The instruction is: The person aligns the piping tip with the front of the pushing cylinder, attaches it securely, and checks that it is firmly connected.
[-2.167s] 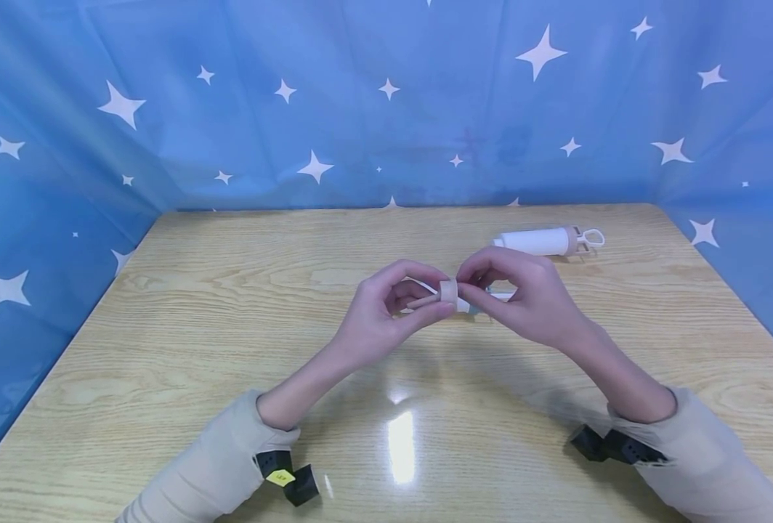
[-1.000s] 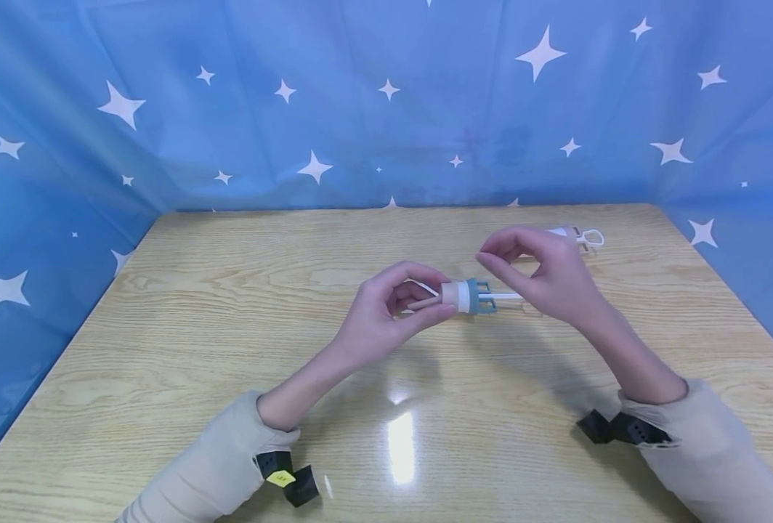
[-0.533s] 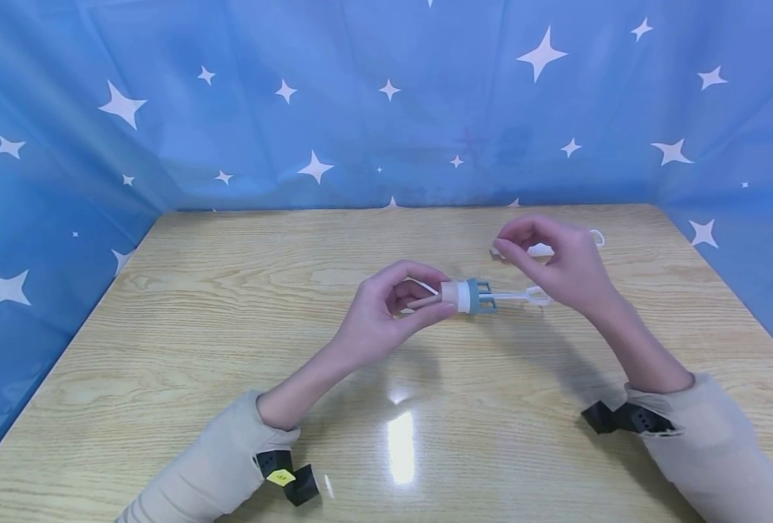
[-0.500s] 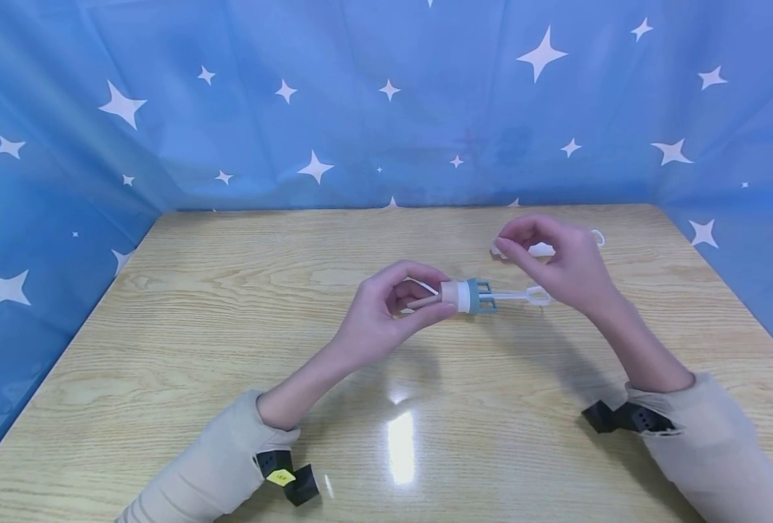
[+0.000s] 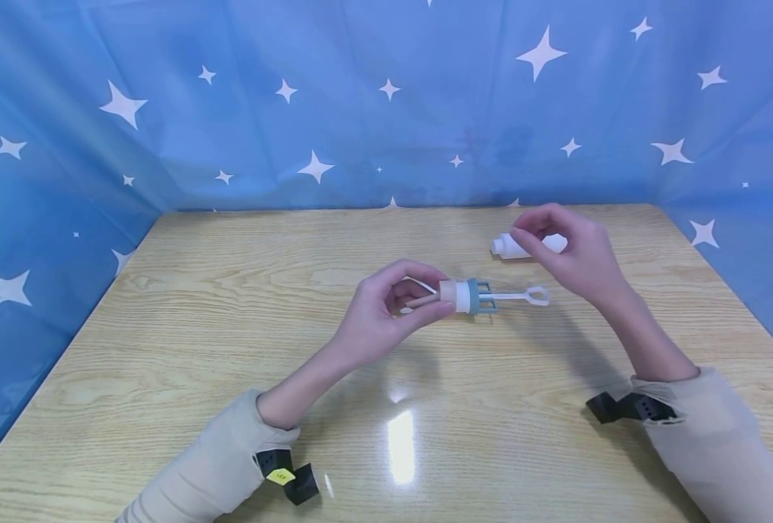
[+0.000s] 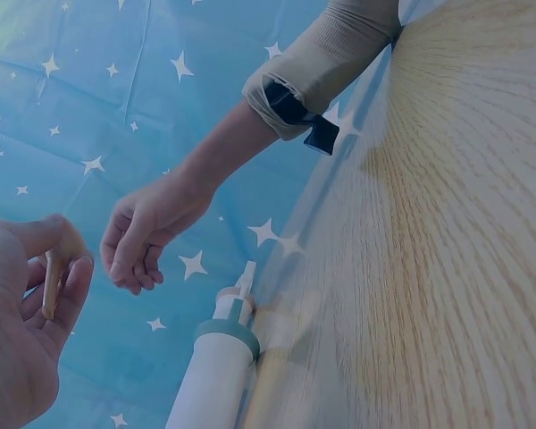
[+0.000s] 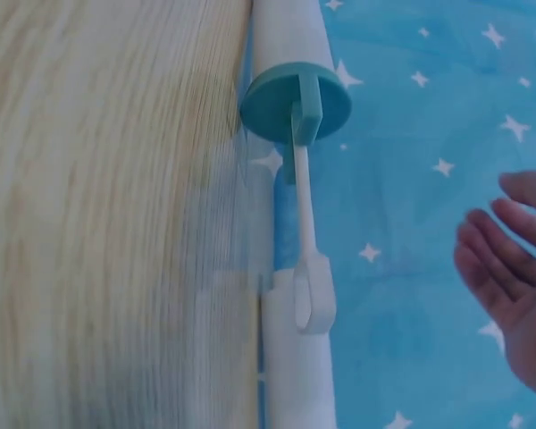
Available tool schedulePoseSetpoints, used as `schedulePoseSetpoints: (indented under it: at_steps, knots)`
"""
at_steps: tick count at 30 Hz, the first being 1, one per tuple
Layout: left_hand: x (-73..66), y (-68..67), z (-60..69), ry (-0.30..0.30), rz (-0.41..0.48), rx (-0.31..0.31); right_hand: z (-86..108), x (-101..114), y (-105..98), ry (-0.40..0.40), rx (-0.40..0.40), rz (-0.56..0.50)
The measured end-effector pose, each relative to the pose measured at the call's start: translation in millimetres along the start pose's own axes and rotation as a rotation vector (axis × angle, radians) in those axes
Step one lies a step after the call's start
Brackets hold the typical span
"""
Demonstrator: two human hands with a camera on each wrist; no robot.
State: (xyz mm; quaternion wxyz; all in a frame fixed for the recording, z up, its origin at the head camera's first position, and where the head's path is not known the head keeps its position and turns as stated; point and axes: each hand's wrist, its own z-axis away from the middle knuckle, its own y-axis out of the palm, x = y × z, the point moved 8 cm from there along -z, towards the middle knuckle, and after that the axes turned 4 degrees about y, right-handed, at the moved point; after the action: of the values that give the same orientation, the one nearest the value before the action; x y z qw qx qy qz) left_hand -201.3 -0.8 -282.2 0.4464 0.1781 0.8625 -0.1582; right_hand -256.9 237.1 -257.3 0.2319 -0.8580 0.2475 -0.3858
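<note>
In the head view my left hand (image 5: 375, 314) pinches a small beige piece (image 5: 448, 292) with a thin prong between thumb and fingers; the left wrist view shows this piece (image 6: 57, 273) in the left hand (image 6: 18, 331) too. Past it on the table lies a white tube with a teal collar (image 5: 474, 296) and a white looped rod (image 5: 514, 296), partly hidden by the left hand. My right hand (image 5: 585, 254), empty and loosely curled, is above a second white tube (image 5: 508, 247). The right wrist view shows this hand (image 7: 518, 277) with its fingers bent, holding nothing.
The light wooden table (image 5: 197, 327) reaches back to a blue curtain (image 5: 386, 123) with white stars. The second tube lies near the far right edge, its right end hidden by my right hand. Black devices (image 5: 274, 463) sit at both wrists.
My right hand has moved away from the beige piece, right and toward the back, uncovering the teal-collared tube's rod and covering part of the second tube. My left hand has stayed almost still.
</note>
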Motion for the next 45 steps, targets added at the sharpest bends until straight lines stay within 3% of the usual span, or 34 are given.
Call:
schedulePoseSetpoints:
  at_steps: [15,35,45]
  knots:
    - [0.8,-1.3,-0.8,-0.004,0.005,0.001,0.9,-39.7,-1.2,0.214,0.104,0.071]
    - [2.6,-2.7,-1.3,-0.012,0.001,0.001,7.2,-84.1,-0.1,0.392,0.301,0.117]
    - [2.5,-2.6,-1.5,-0.001,0.005,0.004,9.2,-96.1,-0.4,0.381,0.384,0.216]
